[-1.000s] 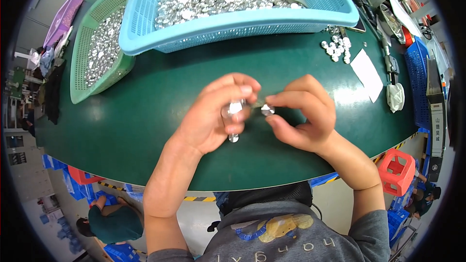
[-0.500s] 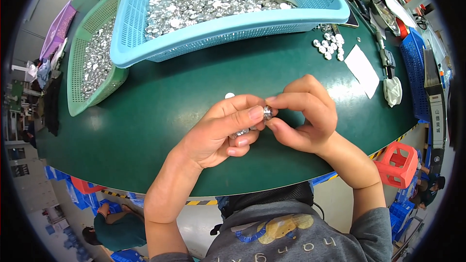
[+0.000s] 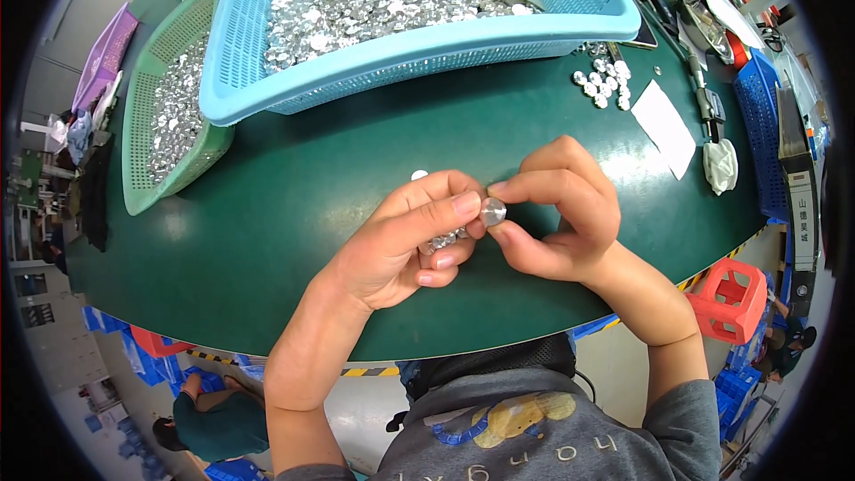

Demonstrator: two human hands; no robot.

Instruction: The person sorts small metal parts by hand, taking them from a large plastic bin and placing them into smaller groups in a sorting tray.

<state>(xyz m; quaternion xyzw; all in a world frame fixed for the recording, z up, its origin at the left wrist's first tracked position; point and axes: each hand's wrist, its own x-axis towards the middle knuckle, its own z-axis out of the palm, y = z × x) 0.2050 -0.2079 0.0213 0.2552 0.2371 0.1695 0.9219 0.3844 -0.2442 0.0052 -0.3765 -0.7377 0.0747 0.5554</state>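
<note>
Above the green table, my right hand (image 3: 565,214) pinches a small round faceted crystal (image 3: 493,211) at its edges between thumb and forefinger. The crystal's broad round side now shows. My left hand (image 3: 401,236) is closed beside it, its thumb and forefinger tips against the crystal's left edge. More small faceted crystals (image 3: 443,240) lie in the curled fingers of my left hand, partly hidden by them. Just beyond my left forefinger, a pale round piece (image 3: 419,175) rests on the table.
A light-blue basket (image 3: 427,51) full of crystals stands at the far side, a green basket (image 3: 183,174) of them to its left. Loose crystals (image 3: 604,86) lie right of the blue basket, near a white paper (image 3: 663,129). A red stool (image 3: 732,301) stands beyond the table's right edge.
The crystal between my fingertips has turned, from showing its shiny side to showing a broad round side. Both hands have stayed nearly in place.
</note>
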